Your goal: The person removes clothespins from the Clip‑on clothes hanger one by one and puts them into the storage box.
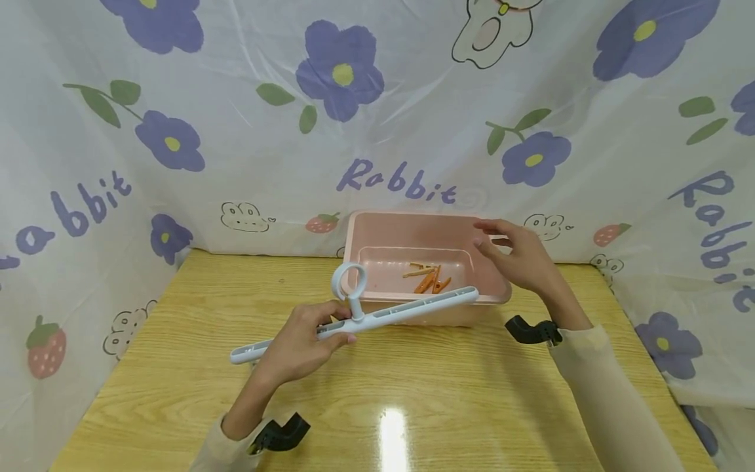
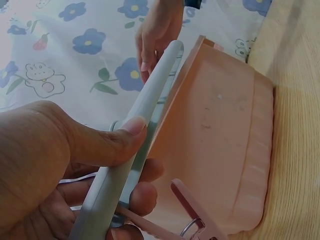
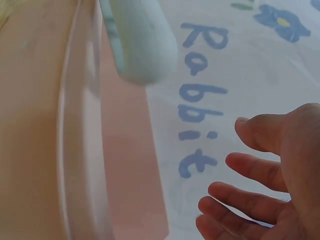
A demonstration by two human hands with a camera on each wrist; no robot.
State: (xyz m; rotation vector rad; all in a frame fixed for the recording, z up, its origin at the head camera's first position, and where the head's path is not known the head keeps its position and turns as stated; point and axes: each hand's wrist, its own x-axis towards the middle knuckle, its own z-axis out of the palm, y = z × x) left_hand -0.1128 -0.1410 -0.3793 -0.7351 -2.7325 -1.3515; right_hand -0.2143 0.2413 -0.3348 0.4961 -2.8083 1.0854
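Observation:
My left hand [image 1: 303, 341] grips a light blue clip hanger bar [image 1: 421, 307] near its middle, thumb on one side and fingers on the other. A ring hook [image 1: 349, 282] rises from the bar's centre. In the left wrist view a pink clothespin [image 2: 197, 225] shows beneath the bar, close to the fingertips; where it joins the bar is hidden. My right hand [image 1: 519, 255] hovers over the right side of a pink plastic bin [image 1: 383, 229], holding nothing, with its fingers apart. Several orange clothespins [image 1: 433, 278] lie in the bin.
The bin stands on a wooden table [image 1: 354, 400] near the back. A white cloth [image 1: 413, 137] printed with flowers hangs behind and at both sides. The hanger's right end overlaps the bin's front rim in the head view.

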